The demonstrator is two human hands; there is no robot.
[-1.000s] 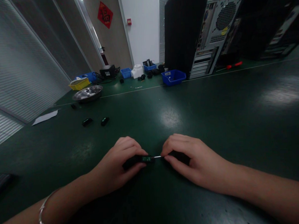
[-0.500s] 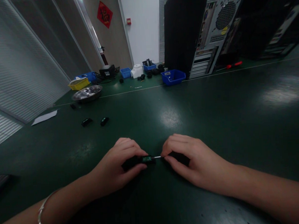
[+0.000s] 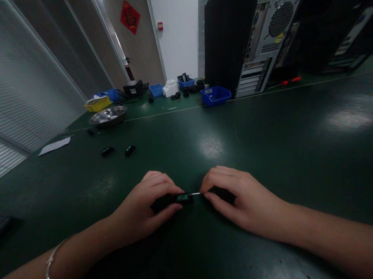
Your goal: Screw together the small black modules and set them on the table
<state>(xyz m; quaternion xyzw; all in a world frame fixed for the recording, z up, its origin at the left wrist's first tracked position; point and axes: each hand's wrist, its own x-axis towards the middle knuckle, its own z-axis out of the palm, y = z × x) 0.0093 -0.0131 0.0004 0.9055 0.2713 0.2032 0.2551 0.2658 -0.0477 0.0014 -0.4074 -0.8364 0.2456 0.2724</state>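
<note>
Between the thumb and fingers of my left hand (image 3: 149,202) is a small black case (image 3: 183,197) with a green circuit board showing in it. My right hand (image 3: 236,191) pinches a thin silvery rod (image 3: 194,193), which reaches left to the right end of the case. The part of the rod inside my right fingertips is hidden. Two similar small black pieces, one (image 3: 107,151) beside the other (image 3: 130,150), lie on the green table (image 3: 251,132) beyond my left hand.
A metal bowl (image 3: 108,116), a yellow tray (image 3: 98,104) and a blue bin (image 3: 216,95) stand toward the back. An open computer case (image 3: 256,40) rises behind the bin. A red-handled tool (image 3: 291,81) lies at back right. A dark object (image 3: 2,227) sits at the left edge.
</note>
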